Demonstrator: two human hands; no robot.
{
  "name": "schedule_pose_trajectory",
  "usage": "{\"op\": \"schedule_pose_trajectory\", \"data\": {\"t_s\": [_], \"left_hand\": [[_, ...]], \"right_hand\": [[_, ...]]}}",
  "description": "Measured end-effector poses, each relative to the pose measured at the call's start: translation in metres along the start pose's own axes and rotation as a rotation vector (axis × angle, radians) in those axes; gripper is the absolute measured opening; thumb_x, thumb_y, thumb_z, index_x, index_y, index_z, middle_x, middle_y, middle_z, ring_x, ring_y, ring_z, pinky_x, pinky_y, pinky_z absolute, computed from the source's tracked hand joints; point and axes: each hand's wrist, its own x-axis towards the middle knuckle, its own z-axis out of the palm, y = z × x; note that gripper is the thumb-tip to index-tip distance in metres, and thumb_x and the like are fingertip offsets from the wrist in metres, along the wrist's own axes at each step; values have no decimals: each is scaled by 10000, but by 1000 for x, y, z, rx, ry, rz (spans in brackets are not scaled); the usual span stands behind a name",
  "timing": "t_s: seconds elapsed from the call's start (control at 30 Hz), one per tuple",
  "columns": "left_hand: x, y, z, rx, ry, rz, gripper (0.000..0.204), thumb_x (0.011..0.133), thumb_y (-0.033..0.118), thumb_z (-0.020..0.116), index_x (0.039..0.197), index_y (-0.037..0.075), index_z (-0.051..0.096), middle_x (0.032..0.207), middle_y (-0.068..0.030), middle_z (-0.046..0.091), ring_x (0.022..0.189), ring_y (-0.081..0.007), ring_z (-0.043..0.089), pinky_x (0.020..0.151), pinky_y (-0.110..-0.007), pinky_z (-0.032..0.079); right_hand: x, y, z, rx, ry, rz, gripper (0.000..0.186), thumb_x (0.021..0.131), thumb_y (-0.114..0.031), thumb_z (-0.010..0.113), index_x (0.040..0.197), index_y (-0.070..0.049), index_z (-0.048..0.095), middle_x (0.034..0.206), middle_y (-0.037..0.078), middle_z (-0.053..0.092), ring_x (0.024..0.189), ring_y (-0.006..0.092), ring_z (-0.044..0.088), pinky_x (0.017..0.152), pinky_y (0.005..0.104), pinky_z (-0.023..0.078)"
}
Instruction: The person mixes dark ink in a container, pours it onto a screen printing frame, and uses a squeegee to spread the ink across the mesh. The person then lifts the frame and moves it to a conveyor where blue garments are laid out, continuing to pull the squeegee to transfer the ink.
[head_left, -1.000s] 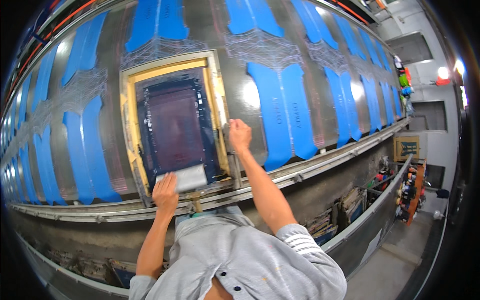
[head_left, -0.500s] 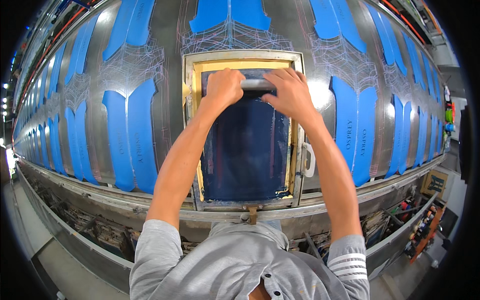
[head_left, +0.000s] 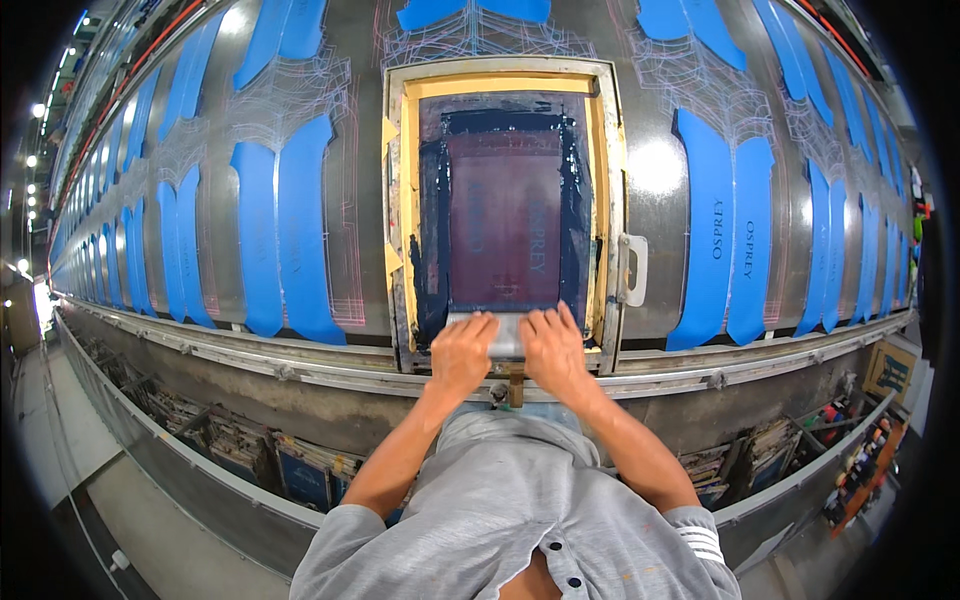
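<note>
Both of my hands grip a pale-handled squeegee (head_left: 507, 338) at the near end of a screen-printing frame (head_left: 616, 180). My left hand (head_left: 462, 352) is wrapped round its left part, and my right hand (head_left: 551, 348) round its right part. The blade is hidden under the hands and handle. Beyond it stretches the screen's mesh (head_left: 505, 220), purplish in the middle with dark blue ink smeared along its borders. Dark lettering shows faintly through the mesh. Yellow tape lines the inside of the metal frame.
Blue fabric pieces (head_left: 257, 240) lie in rows on the long dark table (head_left: 650, 290), some printed. A white handle (head_left: 635, 270) juts from the frame's right side. A metal rail (head_left: 250, 350) runs along the near edge; stored screens (head_left: 305, 470) stand below it.
My hands have drawn the squeegee from the far end of the screen to the near end. The mesh behind it went from dark ink-covered to purplish and see-through.
</note>
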Motion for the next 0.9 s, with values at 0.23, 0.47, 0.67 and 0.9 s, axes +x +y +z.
{"op": "schedule_pose_trajectory", "data": {"t_s": [0.23, 0.47, 0.67, 0.9], "left_hand": [[114, -36, -33, -8, -223, -89, 320, 750, 31, 625, 977, 136, 825, 965, -156, 775, 855, -361, 745, 792, -465, 600], [282, -86, -44, 124, -62, -35, 339, 755, 79, 648, 976, 263, 828, 856, -171, 749, 799, -378, 728, 741, -494, 575], [156, -67, -1, -8, 61, 59, 360, 737, -6, 659, 1052, 107, 793, 1060, -94, 773, 960, -309, 748, 810, -425, 599], [-5, 0, -1, -47, -22, -20, 445, 670, -43, 662, 1082, 78, 779, 1098, -90, 774, 991, -294, 751, 827, -415, 597]], "right_hand": [[96, 48, -30, -71, -110, 7, 134, 739, -91, 638, 826, -65, 736, 849, 151, 713, 848, 338, 714, 1000, 534, 497], [250, 125, -68, -157, 47, 6, 108, 750, -78, 636, 800, -70, 731, 875, 140, 743, 859, 337, 734, 857, 469, 540], [142, 77, -27, -76, 92, -72, 140, 703, -26, 661, 840, -53, 672, 857, 123, 637, 880, 331, 661, 972, 510, 505], [-9, -3, 0, 51, -36, 29, 223, 720, -22, 657, 939, -27, 698, 931, 131, 646, 945, 318, 653, 1039, 590, 479]]}}
